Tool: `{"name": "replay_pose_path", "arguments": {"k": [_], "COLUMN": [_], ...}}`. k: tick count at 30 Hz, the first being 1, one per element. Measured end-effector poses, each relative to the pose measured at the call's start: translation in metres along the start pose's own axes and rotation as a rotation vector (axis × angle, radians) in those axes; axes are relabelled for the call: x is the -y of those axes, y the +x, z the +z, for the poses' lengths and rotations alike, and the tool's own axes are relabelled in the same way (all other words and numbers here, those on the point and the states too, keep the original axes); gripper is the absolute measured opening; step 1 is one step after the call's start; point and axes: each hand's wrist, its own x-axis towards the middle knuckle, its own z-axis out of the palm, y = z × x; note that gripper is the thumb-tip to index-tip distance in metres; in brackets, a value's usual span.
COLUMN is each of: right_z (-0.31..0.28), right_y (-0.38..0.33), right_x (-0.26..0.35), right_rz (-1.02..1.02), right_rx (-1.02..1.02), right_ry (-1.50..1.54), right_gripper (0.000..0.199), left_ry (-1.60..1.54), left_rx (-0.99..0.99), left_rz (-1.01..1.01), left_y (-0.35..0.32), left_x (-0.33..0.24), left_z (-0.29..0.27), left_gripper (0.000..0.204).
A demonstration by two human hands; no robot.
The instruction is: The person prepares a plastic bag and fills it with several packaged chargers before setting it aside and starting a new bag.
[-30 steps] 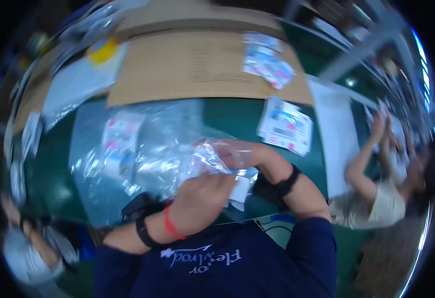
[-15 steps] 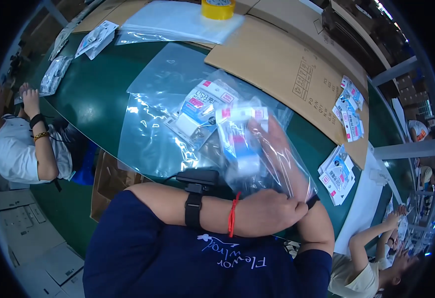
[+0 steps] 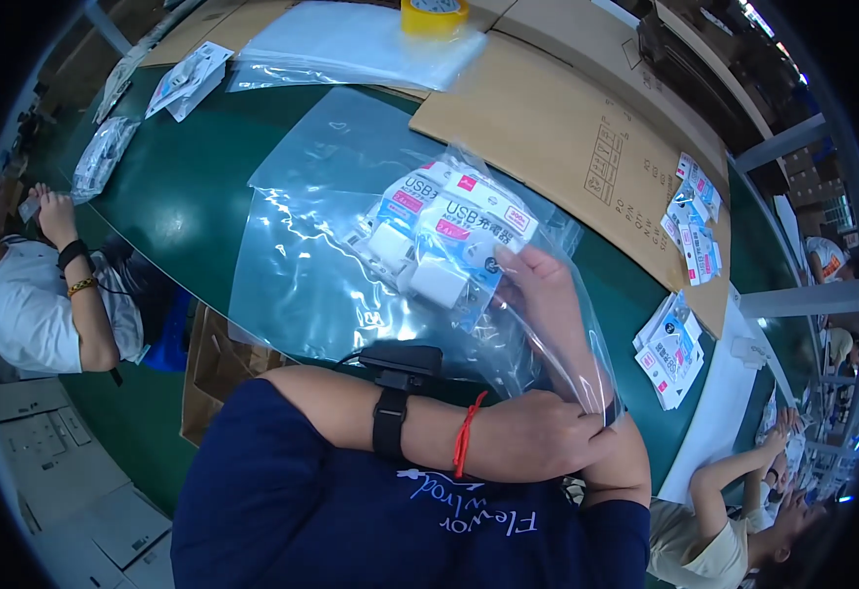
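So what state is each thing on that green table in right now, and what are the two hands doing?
Clear plastic bag: open, right arm reaching inside.
Right hand: inside the bag, gripping packaged chargers.
Left hand: closed on the bag's edge at the right forearm.
Flat clear bags: stacked, lying flat.
Yellow tape roll: lying flat on the stack.
Cardboard sheet: lying flat.
Loose charger packs: piled, untouched.

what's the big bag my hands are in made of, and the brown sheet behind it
The clear bag looks like thin glossy plastic film: see-through, wrinkled, with glare. The brown sheet looks like matte corrugated cardboard, flat with a crease, though its edge is unclear.
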Motion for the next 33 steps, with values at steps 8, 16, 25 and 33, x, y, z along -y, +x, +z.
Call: {"name": "replay_pose_path", "arguments": {"k": [8,16,25,33], "right_z": [0.036,0.020,-0.034,-0.056], "right_y": [0.011,-0.001,-0.036,-0.032], "right_x": [0.005,0.006,0.014,-0.002], "right_rz": [-0.111,-0.095,-0.157,-0.677], "right_rx": [-0.234,0.023,0.143,0.115], "right_ry": [0.319,0.159,-0.603,-0.904], "right_gripper": [0.019,0.025,0.034,0.030], "left_ry": [0.029,-0.012,0.808,0.988], "left_rx": [0.021,-0.156,0.102,0.085], "left_rz": [0.083,-0.021,-0.424,-0.408], "left_y": [-0.001,-0.015,-0.042,-0.052], "left_x": [-0.011,0.017,0.095,0.132], "left_z": [0.012,-0.030,-0.083,-0.109], "left_gripper": [0.010,0.026,0.056,0.055]}}
